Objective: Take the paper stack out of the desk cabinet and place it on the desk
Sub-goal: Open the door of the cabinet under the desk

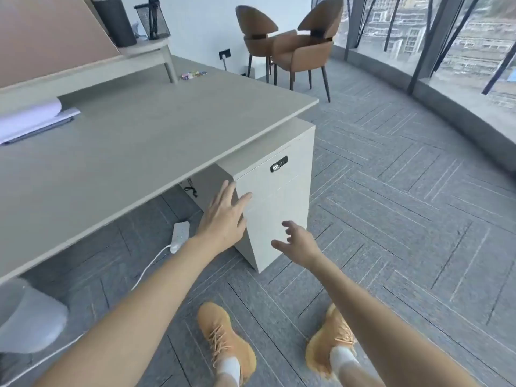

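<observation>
Your left hand (pixel 223 216): open, fingers spread, laid against the left front edge of the pale wood-grain desk cabinet (pixel 275 208); whether the fingertips hook behind the edge cannot be told. It holds nothing.

Your right hand (pixel 298 241): open, fingers loosely curled, empty, in front of the cabinet's lower front panel, just apart from it.

The cabinet: stands under the right end of the grey rectangular tabletop (pixel 145 135), front closed, with a small black combination lock (pixel 278 165) near its top.

Paper stack: not visible; the cabinet's inside is hidden behind the closed front.

On the tabletop, far left: a sheaf of white papers on a grey folder (pixel 33 120), well apart from both hands.

On the grey carpeted floor (pixel 391 233): a white power strip (pixel 179 236) with its cord, under the tabletop, left of the cabinet; your two orange laced shoes (pixel 227 339) at the bottom.

Beyond the tabletop: two brown upholstered chairs (pixel 290 48) beside a curved glass window wall (pixel 460 46).
</observation>
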